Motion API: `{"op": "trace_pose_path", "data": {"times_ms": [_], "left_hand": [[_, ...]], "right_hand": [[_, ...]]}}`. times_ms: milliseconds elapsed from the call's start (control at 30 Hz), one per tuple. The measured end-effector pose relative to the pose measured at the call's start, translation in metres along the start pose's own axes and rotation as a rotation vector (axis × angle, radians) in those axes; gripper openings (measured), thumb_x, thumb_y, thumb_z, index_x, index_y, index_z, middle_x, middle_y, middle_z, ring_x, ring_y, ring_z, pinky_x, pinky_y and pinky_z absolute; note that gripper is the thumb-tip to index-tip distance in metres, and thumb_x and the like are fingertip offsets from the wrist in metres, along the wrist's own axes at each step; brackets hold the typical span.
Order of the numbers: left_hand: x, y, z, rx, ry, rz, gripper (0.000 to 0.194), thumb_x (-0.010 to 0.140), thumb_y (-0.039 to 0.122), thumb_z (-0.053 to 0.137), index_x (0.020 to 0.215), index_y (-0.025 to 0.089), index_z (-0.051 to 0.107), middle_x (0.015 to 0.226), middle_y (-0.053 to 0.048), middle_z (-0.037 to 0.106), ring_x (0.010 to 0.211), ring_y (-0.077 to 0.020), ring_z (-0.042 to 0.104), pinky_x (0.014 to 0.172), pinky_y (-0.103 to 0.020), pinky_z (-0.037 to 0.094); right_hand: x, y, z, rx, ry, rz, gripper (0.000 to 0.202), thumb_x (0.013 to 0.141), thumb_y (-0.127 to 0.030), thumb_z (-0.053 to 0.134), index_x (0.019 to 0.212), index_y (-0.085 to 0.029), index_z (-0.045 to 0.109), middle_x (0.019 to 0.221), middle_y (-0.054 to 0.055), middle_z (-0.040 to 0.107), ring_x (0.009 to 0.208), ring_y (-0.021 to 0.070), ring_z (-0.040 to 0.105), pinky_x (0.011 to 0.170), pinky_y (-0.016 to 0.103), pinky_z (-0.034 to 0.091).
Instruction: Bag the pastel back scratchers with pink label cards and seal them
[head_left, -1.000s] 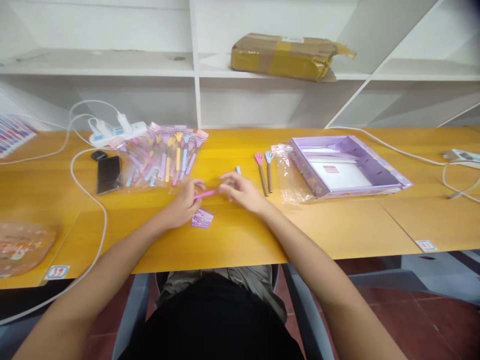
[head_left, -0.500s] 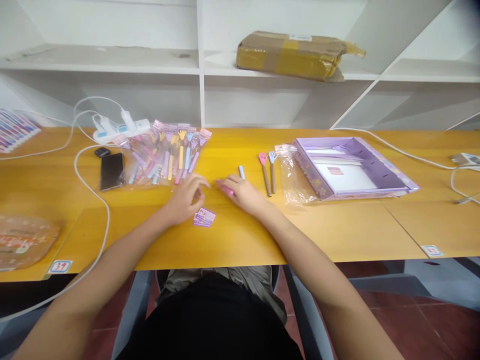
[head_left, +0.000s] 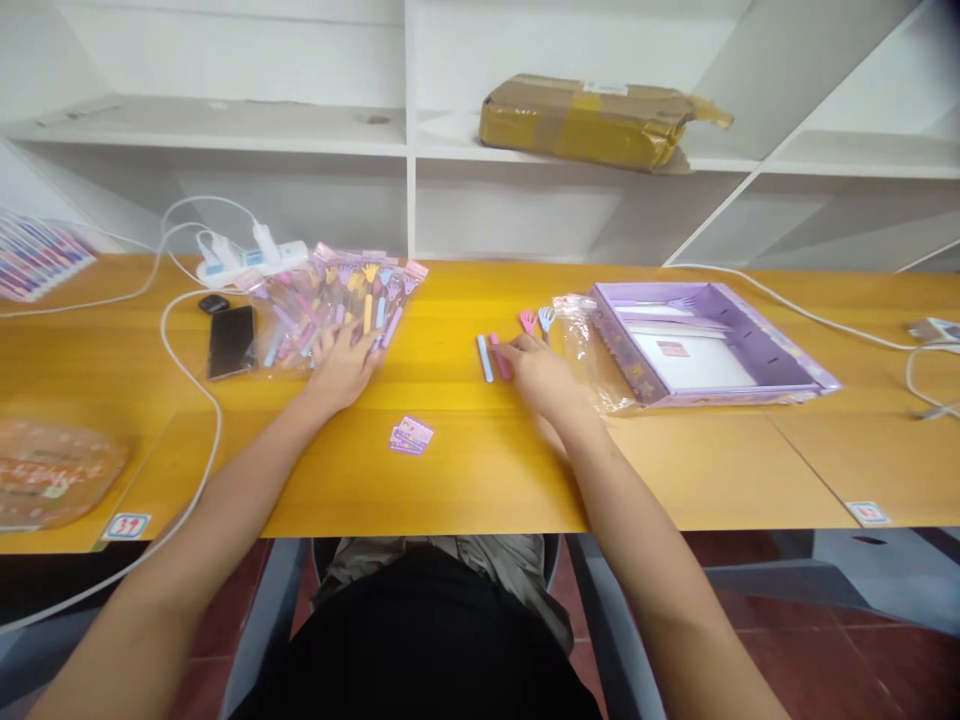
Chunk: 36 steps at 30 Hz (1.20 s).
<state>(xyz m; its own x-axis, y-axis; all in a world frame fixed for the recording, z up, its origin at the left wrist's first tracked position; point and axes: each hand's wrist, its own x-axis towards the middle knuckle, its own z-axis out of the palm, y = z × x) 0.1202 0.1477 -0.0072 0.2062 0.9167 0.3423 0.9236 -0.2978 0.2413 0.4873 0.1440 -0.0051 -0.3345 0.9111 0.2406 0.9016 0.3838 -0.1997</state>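
Two tubes (head_left: 485, 359) and two scratchers (head_left: 528, 321) look unpacked; packets (head_left: 396, 318) at left seem left to do. The left hand (head_left: 343, 362) touches packets, the right hand (head_left: 534, 368) a tube; whether the fingers grip, I cannot tell.

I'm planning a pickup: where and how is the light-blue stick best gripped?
Probably across its middle, from above and slightly left: the light-blue stick is slim and lies flat, its left side open, while the pink stick and right hand crowd its right.

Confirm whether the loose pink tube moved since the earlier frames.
Yes: relative to the purple cards on the table, the pink tube went right and farther back, now beside the light-blue tube.
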Motion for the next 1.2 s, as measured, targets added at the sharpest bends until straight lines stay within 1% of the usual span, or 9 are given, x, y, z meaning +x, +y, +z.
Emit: {"op": "trace_pose_path", "data": {"times_ms": [100, 233, 433, 533, 633, 833, 1000, 1100, 1200], "left_hand": [[0.002, 0.008, -0.002, 0.015, 0.037, -0.058, 0.036, 0.107, 0.041, 0.051, 0.133, 0.029, 0.072, 0.145, -0.018, 0.060, 0.134, -0.0465, 0.044, 0.109, -0.070, 0.037], [0.006, 0.009, -0.007, 0.035, 0.022, -0.103, 0.030, 0.104, 0.048, 0.057, 0.115, 0.025, 0.074, 0.134, -0.019, 0.063, 0.131, -0.0477, 0.045, 0.110, -0.071, 0.035], [0.011, 0.001, -0.006, 0.045, 0.095, -0.153, 0.040, 0.106, 0.044, 0.053, 0.140, 0.031, 0.069, 0.140, -0.021, 0.059, 0.135, -0.0512, 0.044, 0.108, -0.073, 0.035], [0.013, -0.004, -0.003, 0.051, 0.124, -0.140, 0.044, 0.100, 0.044, 0.063, 0.142, 0.030, 0.068, 0.149, -0.020, 0.057, 0.137, -0.0533, 0.042, 0.108, -0.072, 0.035], [0.015, -0.006, -0.002, 0.042, 0.117, -0.110, 0.042, 0.098, 0.040, 0.065, 0.138, 0.029, 0.069, 0.145, -0.017, 0.064, 0.140, -0.0528, 0.040, 0.110, -0.072, 0.033], [0.017, -0.009, -0.005, 0.076, 0.116, -0.074, 0.028, 0.093, 0.026, 0.064, 0.120, 0.025, 0.071, 0.121, -0.015, 0.074, 0.130, -0.0450, 0.053, 0.114, -0.067, 0.032], [0.018, -0.013, -0.013, 0.070, 0.105, -0.062, 0.007, 0.091, 0.023, 0.062, 0.096, 0.026, 0.067, 0.099, -0.010, 0.072, 0.115, -0.0374, 0.058, 0.111, -0.058, 0.040], [0.014, -0.006, -0.021, -0.015, 0.105, 0.021, 0.010, 0.091, 0.019, 0.058, 0.083, 0.025, 0.059, 0.090, -0.009, 0.066, 0.103, -0.0327, 0.059, 0.101, -0.051, 0.047], [0.002, 0.012, -0.029, -0.172, 0.071, 0.162, 0.013, 0.087, 0.017, 0.058, 0.080, 0.026, 0.053, 0.083, -0.007, 0.061, 0.092, -0.0283, 0.058, 0.090, -0.046, 0.051]], "right_hand": [[0.000, -0.005, -0.004, -0.054, -0.002, 0.040, 0.034, 0.108, -0.017, 0.048, 0.127, -0.024, 0.074, 0.110, 0.015, 0.068, 0.121, 0.0314, 0.064, 0.097, 0.039, 0.050], [0.001, -0.008, -0.005, -0.076, 0.007, 0.078, 0.045, 0.103, -0.009, 0.044, 0.133, -0.023, 0.074, 0.115, 0.016, 0.070, 0.118, 0.0318, 0.066, 0.090, 0.038, 0.051], [0.003, -0.020, -0.003, -0.057, 0.073, 0.068, 0.036, 0.109, -0.023, 0.044, 0.125, -0.021, 0.076, 0.112, 0.016, 0.072, 0.107, 0.0308, 0.068, 0.088, 0.039, 0.052], [0.004, -0.028, -0.005, -0.028, 0.068, 0.063, 0.037, 0.109, -0.025, 0.043, 0.124, -0.020, 0.076, 0.113, 0.016, 0.074, 0.105, 0.0302, 0.069, 0.085, 0.038, 0.052], [0.004, -0.033, -0.005, -0.002, 0.032, 0.063, 0.037, 0.107, -0.023, 0.045, 0.127, -0.019, 0.076, 0.117, 0.016, 0.075, 0.108, 0.0311, 0.070, 0.085, 0.039, 0.053], [0.005, -0.034, -0.002, 0.040, 0.051, 0.053, 0.035, 0.104, -0.020, 0.049, 0.124, -0.018, 0.077, 0.123, 0.015, 0.077, 0.110, 0.0315, 0.071, 0.090, 0.041, 0.054], [0.005, -0.031, 0.001, 0.073, 0.105, 0.048, 0.033, 0.103, -0.022, 0.049, 0.120, -0.019, 0.077, 0.119, 0.014, 0.077, 0.108, 0.0297, 0.072, 0.090, 0.039, 0.055], [0.006, -0.031, 0.001, 0.138, 0.136, 0.058, 0.033, 0.103, -0.022, 0.048, 0.118, -0.020, 0.077, 0.119, 0.013, 0.077, 0.109, 0.0297, 0.073, 0.092, 0.040, 0.055], [0.007, -0.033, 0.001, 0.282, 0.176, 0.062, 0.031, 0.102, -0.022, 0.048, 0.115, -0.020, 0.076, 0.116, 0.012, 0.078, 0.107, 0.0290, 0.074, 0.098, 0.043, 0.056]]}}
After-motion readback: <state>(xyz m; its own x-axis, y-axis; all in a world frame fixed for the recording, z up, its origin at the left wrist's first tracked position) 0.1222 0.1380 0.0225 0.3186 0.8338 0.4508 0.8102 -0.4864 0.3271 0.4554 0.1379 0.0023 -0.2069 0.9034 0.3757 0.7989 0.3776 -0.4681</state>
